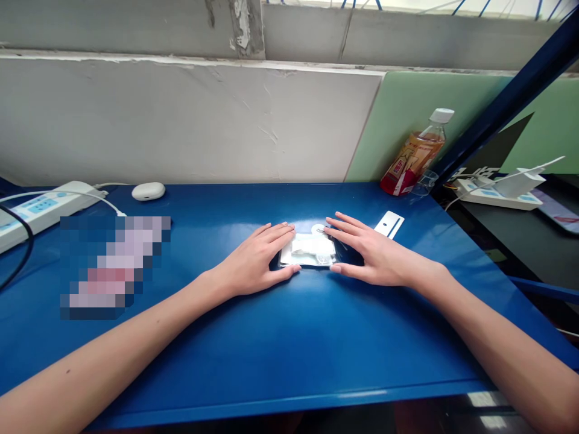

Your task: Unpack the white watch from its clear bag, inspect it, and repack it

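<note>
A small clear plastic packet [308, 250] with white contents lies on a dark flat object in the middle of the blue table [289, 349]. My left hand [257, 260] rests flat on the packet's left side, fingers extended and together. On the packet's right side lies my right hand [368, 253], fingers spread, fingertips touching it. Neither hand grips anything. A small white round piece [318, 229] sits just behind the packet.
A white card with a dark stripe [389, 224] lies right of my right hand. A tea bottle [414, 155] leans at the back right. White earbud case [148, 191] and power strip [38, 211] sit at the back left; another power strip [495, 194] is at the far right.
</note>
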A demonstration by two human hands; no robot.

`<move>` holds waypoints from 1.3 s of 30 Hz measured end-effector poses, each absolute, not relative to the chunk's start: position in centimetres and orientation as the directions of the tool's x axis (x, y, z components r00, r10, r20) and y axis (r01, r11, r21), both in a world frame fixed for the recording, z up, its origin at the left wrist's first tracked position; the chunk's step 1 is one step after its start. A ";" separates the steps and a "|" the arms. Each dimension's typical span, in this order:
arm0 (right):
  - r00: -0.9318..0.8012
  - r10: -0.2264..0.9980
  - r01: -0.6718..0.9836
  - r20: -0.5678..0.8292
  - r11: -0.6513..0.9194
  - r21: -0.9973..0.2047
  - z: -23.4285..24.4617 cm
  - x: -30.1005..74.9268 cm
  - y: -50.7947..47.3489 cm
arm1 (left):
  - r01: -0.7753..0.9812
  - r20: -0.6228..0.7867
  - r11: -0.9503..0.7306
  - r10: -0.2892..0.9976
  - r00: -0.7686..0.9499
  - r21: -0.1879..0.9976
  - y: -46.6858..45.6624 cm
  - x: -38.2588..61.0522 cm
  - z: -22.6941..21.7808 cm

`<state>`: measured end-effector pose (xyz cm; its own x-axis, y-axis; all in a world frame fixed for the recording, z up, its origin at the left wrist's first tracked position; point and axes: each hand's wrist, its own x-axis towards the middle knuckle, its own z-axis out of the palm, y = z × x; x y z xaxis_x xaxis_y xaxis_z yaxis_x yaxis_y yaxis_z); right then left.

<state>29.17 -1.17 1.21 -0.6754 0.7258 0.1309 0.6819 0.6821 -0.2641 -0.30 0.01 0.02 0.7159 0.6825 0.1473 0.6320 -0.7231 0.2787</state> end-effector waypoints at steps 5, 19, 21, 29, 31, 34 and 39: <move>-0.715 0.662 0.610 0.226 0.748 -0.261 1.5 29.0 -1.3 | 0.613 0.150 -0.729 0.673 0.725 0.305 0.0 -0.4 -0.1; -0.638 0.539 0.499 0.550 0.833 -0.238 2.2 27.8 -2.2 | 0.370 0.466 -0.882 0.469 0.750 0.292 -0.3 -0.6 0.0; -0.605 0.557 0.506 0.570 0.821 -0.265 2.4 27.6 -2.6 | 0.384 0.493 -0.872 0.489 0.719 0.305 -0.4 -0.6 -0.1; -0.348 0.827 0.581 0.441 0.560 -0.590 2.1 27.5 -2.3 | 0.491 0.574 -0.808 0.581 0.577 0.325 -0.6 -0.2 0.0; -0.353 0.855 0.586 0.380 0.519 -0.622 1.7 27.6 -1.8 | 0.487 0.546 -0.819 0.568 0.616 0.303 -0.6 -0.1 0.0; -0.392 0.847 0.612 0.358 0.531 -0.587 1.1 27.7 -1.3 | 0.500 0.452 -0.797 0.604 0.657 0.338 -0.5 0.0 -0.1; -0.500 0.755 0.680 0.423 0.645 -0.348 0.8 27.9 -1.1 | 0.523 0.342 -0.765 0.639 0.689 0.376 -0.1 -0.1 -0.2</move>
<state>27.95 -1.14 0.81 -0.5003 0.7555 0.4230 0.6803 0.6452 -0.3477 -0.08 -0.09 -0.22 0.6892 0.6388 0.3420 0.5227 -0.7652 0.3758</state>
